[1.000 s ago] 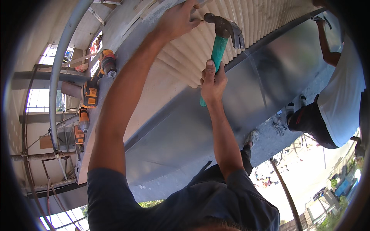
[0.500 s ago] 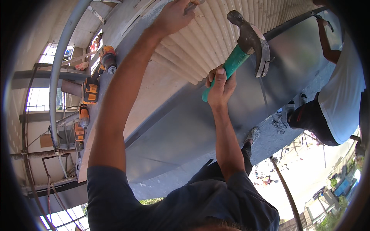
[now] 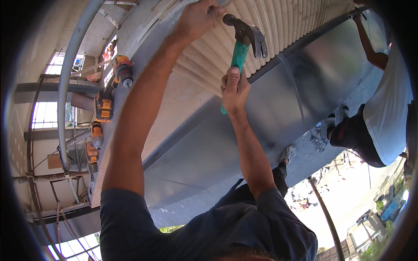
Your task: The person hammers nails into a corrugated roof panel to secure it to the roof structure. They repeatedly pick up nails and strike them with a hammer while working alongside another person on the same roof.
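My right hand [image 3: 235, 90] is wrapped round the green handle of a claw hammer [image 3: 240, 54], thumb laid along the grip. The dark metal head is up, its striking face turned left, just right of my left fingertips in the picture. My left hand [image 3: 197, 21] is raised at the top edge, with fingers and thumb pinched together. Whatever lies in that pinch is too small to make out. Behind both hands is a pale corrugated sheet [image 3: 278, 26], and below its edge runs a smooth grey metal panel [image 3: 209, 152].
Several orange-and-black power tools, among them a drill [image 3: 123, 71], stand on the ledge at left. A grey pipe [image 3: 63, 87] curves past them. At right, a person in a white shirt [image 3: 387, 113] raises an arm with a hammer by the panel. Rubble [image 3: 320, 139] lies below.
The hammer in my right hand has swung left and its handle is more upright, so its head is now nearer my left fingers. My left hand has stayed in nearly the same place.
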Available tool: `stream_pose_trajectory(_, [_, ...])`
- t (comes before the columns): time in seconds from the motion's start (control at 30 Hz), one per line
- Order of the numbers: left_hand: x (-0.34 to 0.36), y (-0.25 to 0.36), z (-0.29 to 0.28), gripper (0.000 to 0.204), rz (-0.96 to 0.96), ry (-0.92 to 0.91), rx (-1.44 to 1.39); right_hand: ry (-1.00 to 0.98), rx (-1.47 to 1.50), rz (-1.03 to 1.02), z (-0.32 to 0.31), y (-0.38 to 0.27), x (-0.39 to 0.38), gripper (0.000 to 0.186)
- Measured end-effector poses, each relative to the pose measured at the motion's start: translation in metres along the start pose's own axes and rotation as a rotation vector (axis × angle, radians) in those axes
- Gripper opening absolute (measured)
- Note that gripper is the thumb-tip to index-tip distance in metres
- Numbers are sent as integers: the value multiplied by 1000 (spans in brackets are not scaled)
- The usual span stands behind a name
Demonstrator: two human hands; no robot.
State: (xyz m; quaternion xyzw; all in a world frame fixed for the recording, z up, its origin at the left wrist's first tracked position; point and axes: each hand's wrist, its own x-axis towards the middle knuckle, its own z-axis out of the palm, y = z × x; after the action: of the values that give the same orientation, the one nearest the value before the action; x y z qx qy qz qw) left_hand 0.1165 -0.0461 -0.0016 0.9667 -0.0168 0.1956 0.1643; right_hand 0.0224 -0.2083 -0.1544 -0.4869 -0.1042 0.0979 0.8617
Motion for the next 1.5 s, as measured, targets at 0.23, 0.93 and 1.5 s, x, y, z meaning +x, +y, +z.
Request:
stream_pose_trajectory(0.23, [-1, -3, 3, 19, -16, 21, 20, 155, 197, -272, 5, -8, -10, 64])
stream_pose_trajectory(0.93, [-1, 2, 0, 22, -16, 10, 56, 106, 216, 34, 10, -11, -8, 65])
stream_pose_trajectory(1.5, [-2, 1, -2, 18, -41, -55, -69, 130, 194, -43, 4, -17, -24, 58])
